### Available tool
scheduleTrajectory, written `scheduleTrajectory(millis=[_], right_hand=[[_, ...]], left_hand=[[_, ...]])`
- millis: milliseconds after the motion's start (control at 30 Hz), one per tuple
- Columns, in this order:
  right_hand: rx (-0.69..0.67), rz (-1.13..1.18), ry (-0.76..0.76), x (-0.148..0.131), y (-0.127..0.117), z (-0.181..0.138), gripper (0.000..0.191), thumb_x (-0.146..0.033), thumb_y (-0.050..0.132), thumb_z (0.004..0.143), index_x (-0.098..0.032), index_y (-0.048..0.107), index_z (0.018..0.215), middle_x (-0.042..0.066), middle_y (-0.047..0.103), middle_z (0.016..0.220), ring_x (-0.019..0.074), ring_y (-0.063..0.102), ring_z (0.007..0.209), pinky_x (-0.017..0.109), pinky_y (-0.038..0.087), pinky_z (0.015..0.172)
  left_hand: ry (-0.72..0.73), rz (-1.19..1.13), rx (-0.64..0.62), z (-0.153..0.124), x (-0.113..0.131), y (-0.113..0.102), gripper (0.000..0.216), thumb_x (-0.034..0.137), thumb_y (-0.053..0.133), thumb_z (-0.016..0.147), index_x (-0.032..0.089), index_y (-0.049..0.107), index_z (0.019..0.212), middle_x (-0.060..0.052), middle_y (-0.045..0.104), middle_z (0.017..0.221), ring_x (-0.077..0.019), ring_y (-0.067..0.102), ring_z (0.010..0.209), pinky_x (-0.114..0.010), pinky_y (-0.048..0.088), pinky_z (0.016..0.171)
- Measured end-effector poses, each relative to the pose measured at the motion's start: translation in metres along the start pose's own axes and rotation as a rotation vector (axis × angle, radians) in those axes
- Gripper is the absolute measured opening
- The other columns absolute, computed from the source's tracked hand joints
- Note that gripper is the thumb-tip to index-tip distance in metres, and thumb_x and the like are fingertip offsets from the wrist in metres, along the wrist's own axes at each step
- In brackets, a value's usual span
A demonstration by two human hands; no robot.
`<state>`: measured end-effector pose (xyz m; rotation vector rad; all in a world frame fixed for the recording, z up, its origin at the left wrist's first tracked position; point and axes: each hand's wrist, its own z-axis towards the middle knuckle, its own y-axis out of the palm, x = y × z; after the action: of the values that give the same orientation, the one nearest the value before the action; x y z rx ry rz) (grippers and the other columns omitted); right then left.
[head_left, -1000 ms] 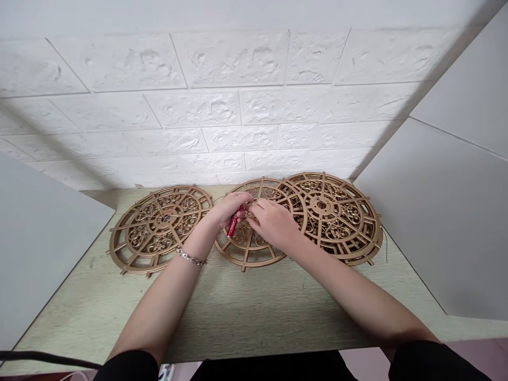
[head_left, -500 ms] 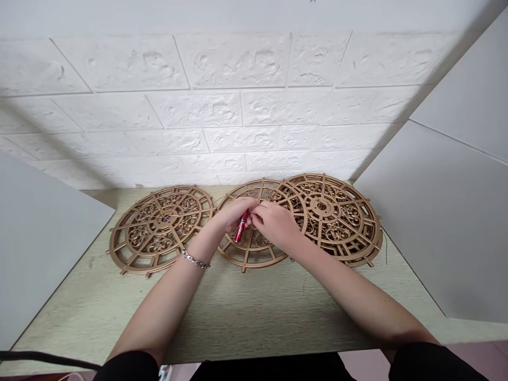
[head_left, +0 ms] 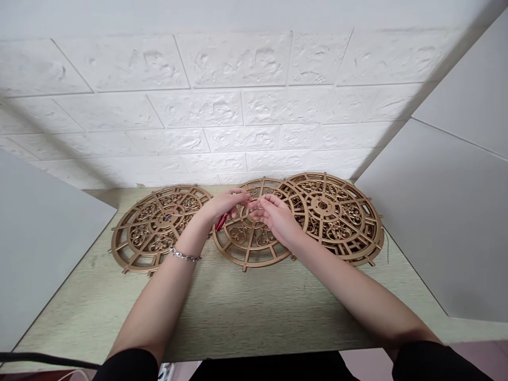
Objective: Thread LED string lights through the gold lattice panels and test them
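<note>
My left hand (head_left: 228, 205) is closed around a small shiny red stick-shaped tool (head_left: 221, 222), whose end sticks out below the palm. My right hand (head_left: 278, 216) is beside it, thumb and forefinger pinched together at something too small to make out. The fingertips of both hands are close together above the middle gold openwork disc (head_left: 245, 260), hiding part of its centre. This disc has a ring frame, spokes and scrollwork.
To the left lies another gold disc (head_left: 130, 259). On the right, a stack of similar discs (head_left: 357, 233) overlaps the middle one, with a thin dark wire (head_left: 388, 248) at its edge. White brick-patterned wall (head_left: 238, 106) stands behind the greenish table (head_left: 278, 307), with grey panels (head_left: 448, 222) at both sides.
My left hand has moved left with the red tool, opening a small gap between the hands. My right hand has turned, its fingers now showing more.
</note>
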<state>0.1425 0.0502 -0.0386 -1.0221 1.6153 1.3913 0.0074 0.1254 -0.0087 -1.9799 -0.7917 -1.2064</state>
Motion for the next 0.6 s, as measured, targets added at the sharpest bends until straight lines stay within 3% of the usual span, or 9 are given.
scheduleTrajectory(millis=[133, 333, 600], right_hand=[[0.124, 0.257, 0.04, 0.005, 0.001, 0.002, 0.012, -0.025, 0.059, 0.072, -0.018, 0.05, 0.071, -0.004, 0.051, 0.058, 0.0074, 0.048, 0.053, 0.023, 0.043, 0.06], [0.19, 0.263, -0.008, 0.014, 0.003, 0.002, 0.012, -0.026, 0.064, 0.068, -0.017, 0.058, 0.073, -0.007, 0.042, 0.052, 0.006, 0.038, 0.049, 0.021, 0.039, 0.053], [0.172, 0.28, 0.02, 0.015, 0.001, 0.001, 0.027, -0.031, 0.075, 0.053, -0.016, 0.061, 0.07, -0.004, 0.054, 0.061, 0.0052, 0.046, 0.053, 0.021, 0.039, 0.054]], left_hand=[[0.045, 0.098, -0.055, -0.003, 0.002, -0.001, 0.013, 0.028, 0.054, 0.076, 0.016, 0.056, 0.079, 0.0, 0.06, 0.077, -0.0027, 0.042, 0.039, -0.018, 0.027, 0.037], [0.068, 0.161, -0.176, -0.002, 0.0, 0.007, 0.019, 0.034, 0.055, 0.073, 0.015, 0.056, 0.078, 0.002, 0.053, 0.064, -0.0042, 0.04, 0.041, -0.018, 0.028, 0.039], [0.116, 0.255, -0.252, -0.006, 0.003, 0.011, 0.021, 0.036, 0.053, 0.073, 0.015, 0.056, 0.075, 0.003, 0.051, 0.065, -0.0039, 0.033, 0.042, -0.019, 0.024, 0.039]])
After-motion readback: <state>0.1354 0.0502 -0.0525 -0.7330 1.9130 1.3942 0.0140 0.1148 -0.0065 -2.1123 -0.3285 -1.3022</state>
